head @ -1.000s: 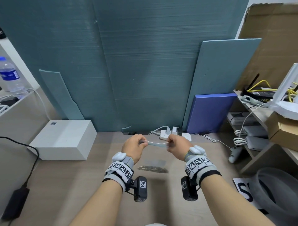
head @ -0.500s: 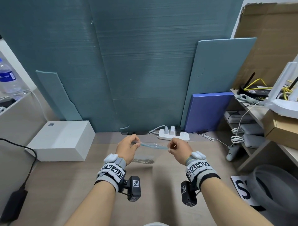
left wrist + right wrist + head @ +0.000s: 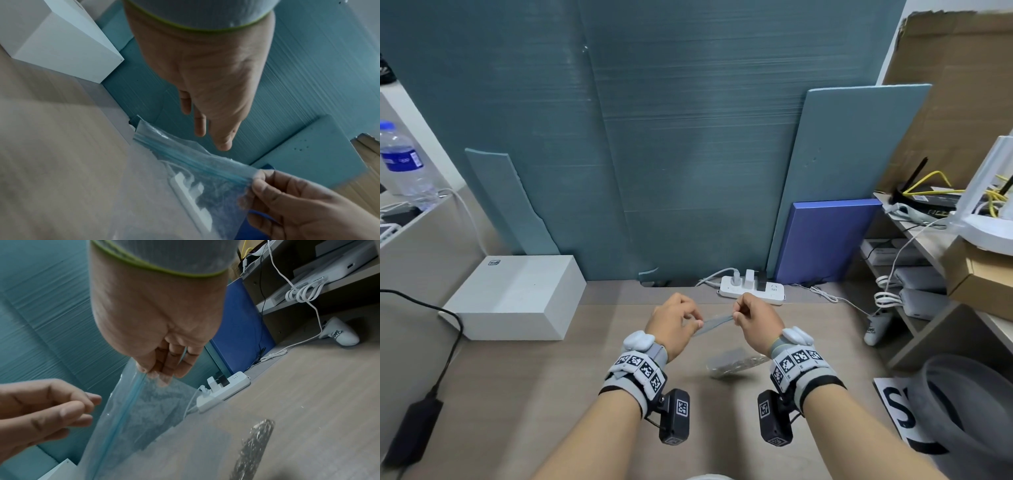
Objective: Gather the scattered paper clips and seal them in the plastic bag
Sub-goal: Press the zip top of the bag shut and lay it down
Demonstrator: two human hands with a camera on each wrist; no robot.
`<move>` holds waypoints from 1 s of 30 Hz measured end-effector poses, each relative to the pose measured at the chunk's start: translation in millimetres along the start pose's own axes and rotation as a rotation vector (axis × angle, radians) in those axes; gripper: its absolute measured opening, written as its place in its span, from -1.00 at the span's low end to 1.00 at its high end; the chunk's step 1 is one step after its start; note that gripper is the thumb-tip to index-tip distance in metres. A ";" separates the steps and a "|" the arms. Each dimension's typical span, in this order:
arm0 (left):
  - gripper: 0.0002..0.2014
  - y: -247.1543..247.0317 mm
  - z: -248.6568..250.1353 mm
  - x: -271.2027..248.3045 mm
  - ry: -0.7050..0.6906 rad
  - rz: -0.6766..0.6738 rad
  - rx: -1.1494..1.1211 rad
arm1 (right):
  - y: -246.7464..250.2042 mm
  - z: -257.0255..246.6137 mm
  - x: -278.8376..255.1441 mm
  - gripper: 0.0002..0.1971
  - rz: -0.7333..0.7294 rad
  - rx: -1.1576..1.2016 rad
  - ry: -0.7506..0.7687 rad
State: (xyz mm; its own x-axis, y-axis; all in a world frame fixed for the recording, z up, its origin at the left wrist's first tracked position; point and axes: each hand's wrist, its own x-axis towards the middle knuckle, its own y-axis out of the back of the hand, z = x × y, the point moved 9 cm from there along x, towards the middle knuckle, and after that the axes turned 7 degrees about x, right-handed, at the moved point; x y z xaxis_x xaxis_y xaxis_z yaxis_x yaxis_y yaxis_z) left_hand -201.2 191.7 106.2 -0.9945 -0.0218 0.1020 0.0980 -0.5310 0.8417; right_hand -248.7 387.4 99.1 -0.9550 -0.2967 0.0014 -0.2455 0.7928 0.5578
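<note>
Pinching the plastic bag point(image 3: 131, 404) by one end of its blue zip strip, right hand point(image 3: 756, 323) holds it up mid-frame above the desk point(image 3: 517, 394). Left hand point(image 3: 671, 325) fingers loosely curled, off the bag. Paper clips point(image 3: 255, 446) lie bunched in the bag's bottom.

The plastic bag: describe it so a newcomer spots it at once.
Start at the wooden desk before the teal wall panel. Above it, near the white power strip, the right hand pinches a clear bag by one corner. Only it has a blue zip strip and silvery paper clips pooled inside.
</note>
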 end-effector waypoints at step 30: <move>-0.74 -32.6 28.4 6.1 0.008 -0.125 0.102 | -1.3 26.0 -7.6 -0.66 -0.027 -0.044 -0.043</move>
State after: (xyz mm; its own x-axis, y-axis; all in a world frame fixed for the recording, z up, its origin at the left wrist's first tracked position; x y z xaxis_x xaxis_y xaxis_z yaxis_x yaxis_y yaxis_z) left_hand -209.4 233.0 94.4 -0.9994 0.0318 -0.0111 -0.0240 -0.4414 0.8970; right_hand -245.4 402.5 76.8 -0.9547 -0.2937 -0.0487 -0.2642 0.7604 0.5932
